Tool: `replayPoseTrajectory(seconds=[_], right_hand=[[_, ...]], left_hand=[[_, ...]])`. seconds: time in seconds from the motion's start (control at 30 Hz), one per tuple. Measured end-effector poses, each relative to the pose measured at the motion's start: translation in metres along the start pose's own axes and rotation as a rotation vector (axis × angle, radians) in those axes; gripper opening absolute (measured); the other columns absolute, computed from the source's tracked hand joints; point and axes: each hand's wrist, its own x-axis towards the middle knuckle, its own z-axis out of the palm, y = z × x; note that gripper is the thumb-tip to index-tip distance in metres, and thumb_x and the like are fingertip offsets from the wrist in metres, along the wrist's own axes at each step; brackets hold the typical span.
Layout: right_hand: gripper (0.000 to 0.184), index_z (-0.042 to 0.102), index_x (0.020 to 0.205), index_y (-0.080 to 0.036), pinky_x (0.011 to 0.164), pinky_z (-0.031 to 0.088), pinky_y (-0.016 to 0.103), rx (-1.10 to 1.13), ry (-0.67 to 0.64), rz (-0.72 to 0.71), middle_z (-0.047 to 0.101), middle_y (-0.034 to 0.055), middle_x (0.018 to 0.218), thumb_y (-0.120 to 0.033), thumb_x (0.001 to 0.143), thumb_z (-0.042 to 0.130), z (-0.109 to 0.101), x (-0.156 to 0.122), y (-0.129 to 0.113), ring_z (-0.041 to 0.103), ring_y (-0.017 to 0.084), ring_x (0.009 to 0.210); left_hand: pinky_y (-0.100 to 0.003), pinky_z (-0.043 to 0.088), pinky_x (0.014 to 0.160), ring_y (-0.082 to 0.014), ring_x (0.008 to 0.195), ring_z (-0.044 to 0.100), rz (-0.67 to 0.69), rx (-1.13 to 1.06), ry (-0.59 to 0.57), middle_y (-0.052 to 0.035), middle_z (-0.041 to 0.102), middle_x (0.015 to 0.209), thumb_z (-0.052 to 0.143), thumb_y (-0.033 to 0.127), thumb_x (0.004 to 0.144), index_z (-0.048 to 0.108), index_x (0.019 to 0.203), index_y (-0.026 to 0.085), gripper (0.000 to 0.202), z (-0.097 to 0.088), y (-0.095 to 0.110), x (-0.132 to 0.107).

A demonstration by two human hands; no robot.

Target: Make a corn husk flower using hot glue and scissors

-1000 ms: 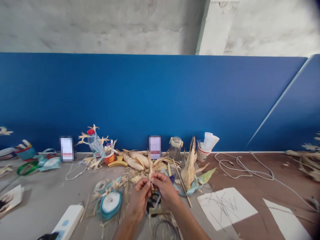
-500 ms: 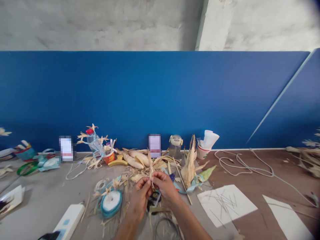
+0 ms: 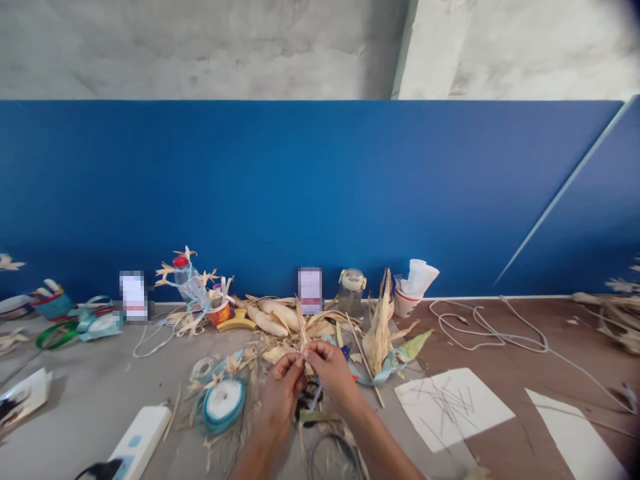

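Observation:
My left hand point(image 3: 280, 393) and my right hand point(image 3: 333, 373) meet at the middle of the desk, fingertips pinched together on a narrow dried corn husk strip point(image 3: 302, 327) that stands up between them. Both hands are closed on it. Under my hands lie black scissors point(image 3: 306, 400) and loose husk scraps. A teal ribbon spool point(image 3: 221, 402) sits just left of my left hand. A heap of dried corn husks point(image 3: 273, 320) lies behind my hands.
Blue partition point(image 3: 320, 193) behind the desk. A glass jar point(image 3: 351, 291), a paper cup point(image 3: 405, 303), a bottle with husk flowers point(image 3: 185, 277), white paper with thin wires point(image 3: 453, 403), a white cable point(image 3: 490, 333), and a white power strip point(image 3: 140, 440) are around.
My hands have shifted slightly up and kept pinching the husk strip; the view has tilted a little. Nothing else has moved.

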Motion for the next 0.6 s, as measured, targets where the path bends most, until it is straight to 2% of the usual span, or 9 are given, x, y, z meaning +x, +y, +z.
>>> replayPoseTrajectory(seconds=[0.13,0.33,0.43,0.6], right_hand=[[0.017,0.062,0.065,-0.017,0.055,0.033,0.024,-0.022,0.024,0.022,0.051,-0.0028,0.057,-0.033,0.065,0.056,-0.004,0.001,-0.002,0.042,0.013,0.057],[0.017,0.055,0.059,-0.019,0.053,0.031,0.024,-0.101,0.003,0.011,0.044,-0.0048,0.053,-0.034,0.067,0.056,-0.013,0.003,-0.002,0.038,0.011,0.054],[0.021,0.056,0.061,-0.018,0.053,0.032,0.023,-0.211,-0.003,-0.011,0.044,-0.0051,0.052,-0.036,0.072,0.051,-0.019,0.005,0.001,0.038,0.011,0.052],[0.025,0.059,0.067,-0.017,0.057,0.036,0.022,-0.514,0.0,-0.058,0.056,-0.001,0.061,-0.029,0.08,0.042,-0.029,0.006,-0.005,0.049,0.013,0.059]], left_hand=[[-0.023,0.024,0.048,-0.0082,0.048,0.031,0.011,0.009,-0.001,0.0061,0.044,0.055,0.077,0.037,0.065,0.061,0.066,0.019,0.024,0.0,0.002,-0.002],[-0.025,0.021,0.048,-0.0095,0.047,0.028,0.028,0.042,-0.018,0.0058,0.043,0.054,0.073,0.037,0.067,0.057,0.065,0.021,0.023,-0.002,0.004,0.0],[-0.025,0.021,0.048,-0.0095,0.046,0.028,0.041,0.039,-0.003,0.0063,0.042,0.053,0.073,0.037,0.067,0.057,0.066,0.021,0.023,-0.004,0.004,0.003],[-0.023,0.022,0.047,-0.0081,0.045,0.03,0.042,0.0,0.034,0.0065,0.043,0.053,0.075,0.034,0.064,0.058,0.066,0.02,0.022,-0.006,0.006,0.005]])
